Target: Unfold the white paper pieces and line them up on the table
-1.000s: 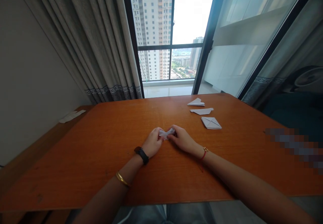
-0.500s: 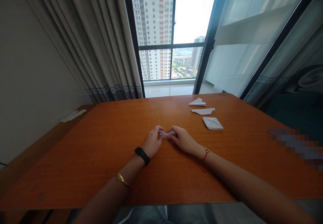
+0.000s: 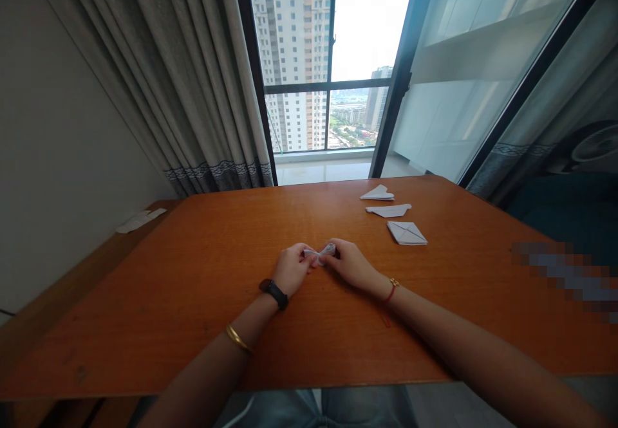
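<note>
Pinched between both hands is a small piece of folded white paper (image 3: 319,256), narrow in the middle and fanning out on either side like a bow. My left hand (image 3: 293,269) is closed on its left part, thumb and fingers together. The right part is gripped by my right hand (image 3: 354,266), thumb in front and fingers behind. Parts of the paper are hidden by the fingers. A black wristband sits on my left wrist, a red string bracelet on the right.
Beyond my right hand lie a folded paper square (image 3: 407,233), a long flat paper shape (image 3: 389,210) and a pointed paper shape (image 3: 378,192) on the wooden table (image 3: 193,286). White papers (image 3: 140,221) rest on a ledge at the left. A blurred patch covers the right side.
The right fan of the paper has tilted upward and shows more of its face. The left hand has turned slightly; both hands stay at the same spot.
</note>
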Demonstrator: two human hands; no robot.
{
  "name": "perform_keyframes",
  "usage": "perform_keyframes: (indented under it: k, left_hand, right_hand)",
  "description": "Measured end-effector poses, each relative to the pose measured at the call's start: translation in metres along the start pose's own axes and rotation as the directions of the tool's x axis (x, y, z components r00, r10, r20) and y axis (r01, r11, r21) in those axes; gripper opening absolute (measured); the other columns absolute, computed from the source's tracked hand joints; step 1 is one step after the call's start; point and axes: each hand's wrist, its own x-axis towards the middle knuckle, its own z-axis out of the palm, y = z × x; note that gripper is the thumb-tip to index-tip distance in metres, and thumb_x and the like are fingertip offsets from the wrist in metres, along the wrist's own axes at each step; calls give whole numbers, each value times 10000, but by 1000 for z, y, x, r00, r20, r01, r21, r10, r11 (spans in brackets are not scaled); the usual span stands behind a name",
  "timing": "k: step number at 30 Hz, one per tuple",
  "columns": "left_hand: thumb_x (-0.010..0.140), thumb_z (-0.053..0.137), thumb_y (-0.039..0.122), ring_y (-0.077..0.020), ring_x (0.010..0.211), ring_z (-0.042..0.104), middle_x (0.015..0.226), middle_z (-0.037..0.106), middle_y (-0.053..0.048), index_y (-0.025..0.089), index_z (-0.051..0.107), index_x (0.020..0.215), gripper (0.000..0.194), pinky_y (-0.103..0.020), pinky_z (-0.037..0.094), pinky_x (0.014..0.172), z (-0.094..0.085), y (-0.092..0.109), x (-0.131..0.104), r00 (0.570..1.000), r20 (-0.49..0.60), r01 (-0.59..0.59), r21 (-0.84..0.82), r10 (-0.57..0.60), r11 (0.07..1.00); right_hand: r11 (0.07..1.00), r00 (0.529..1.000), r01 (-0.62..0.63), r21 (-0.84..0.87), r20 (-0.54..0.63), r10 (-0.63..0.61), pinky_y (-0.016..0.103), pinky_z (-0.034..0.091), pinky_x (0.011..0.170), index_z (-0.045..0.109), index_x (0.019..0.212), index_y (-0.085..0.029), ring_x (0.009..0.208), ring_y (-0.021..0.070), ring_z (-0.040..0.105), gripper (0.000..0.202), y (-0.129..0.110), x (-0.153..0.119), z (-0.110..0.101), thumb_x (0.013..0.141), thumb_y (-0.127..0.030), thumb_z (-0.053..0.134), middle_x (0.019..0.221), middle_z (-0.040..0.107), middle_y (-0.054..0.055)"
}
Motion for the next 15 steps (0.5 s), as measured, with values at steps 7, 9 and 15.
perform_keyframes:
  k: [7, 9, 15]
  left_hand:
    - [748, 708, 328, -142, 563, 628, 652, 678, -56, 130, 614, 772, 221, -225, 493, 517, 5, 10, -5, 996, 83, 50, -146, -39, 988]
    - [726, 734, 336, -143, 574, 634, 698, 683, -68, 123, 611, 810, 260, -208, 478, 479, 7, 14, -8, 989, 129, 89, -182, -66, 979]
    - [703, 762, 372, -170, 663, 660, 851, 654, -77, 126, 582, 1023, 442, -205, 483, 440, 2, 22, -11, 998, 63, 21, -186, -10, 982]
  right_hand:
    - [999, 998, -19, -26, 52, 20, 221, 338, 508, 600, 665, -167, 575, 118, 491, 139, -12, 2, -18, 751, -275, 615, 625, 605, -17]
    - [999, 990, -42, -23, 136, 45, 219, 339, 493, 602, 641, -165, 554, 116, 494, 156, -12, 6, -36, 723, -292, 638, 608, 605, -18]
    - [943, 904, -332, -36, 273, 329, 238, 357, 461, 602, 552, -159, 463, 121, 488, 239, 24, -7, -149, 643, -347, 717, 511, 585, 22]
